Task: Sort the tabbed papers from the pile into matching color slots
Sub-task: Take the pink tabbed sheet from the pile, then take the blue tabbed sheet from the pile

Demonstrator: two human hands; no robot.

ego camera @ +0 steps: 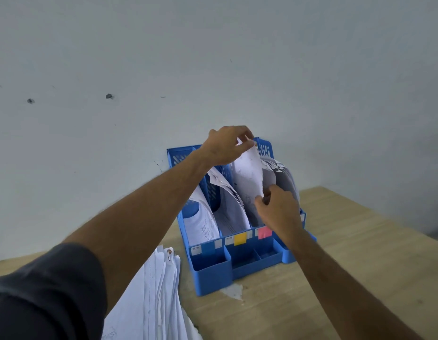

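Blue file organizer (214, 273) sits on the wooden table (335, 278), back against the pale wall (213, 57). Left hand (225, 147) pinches the top edge of a white sheet (247, 177) between thumb and fingers; a small tab at that corner is mostly covered by the fingertips, colour hard to make out. Right hand (278, 208) pinches the same sheet at its lower edge, fingers curled round it. The sheet stands curved above the third slot from the left, the one with the pink label (264, 233); whether its bottom edge is already inside the slot is hidden by the right hand. Yellow label (240, 239) marks the slot beside it on the left. The leftmost slot's label looks blue on blue, barely readable. The rightmost slot's label is covered by the right wrist. All slots hold curled papers, print too blurred to read. The left forearm crosses the upper left corner of the organizer. Pile of papers (159, 298) lies at the table's near left, partly under the left arm, cut off by the bottom frame edge; one reddish tab shows at its top. Dark sleeve (46, 295) fills the bottom-left corner. Bare table lies right of the organizer, out to its right edge. A pale stain sits just in front of the organizer.
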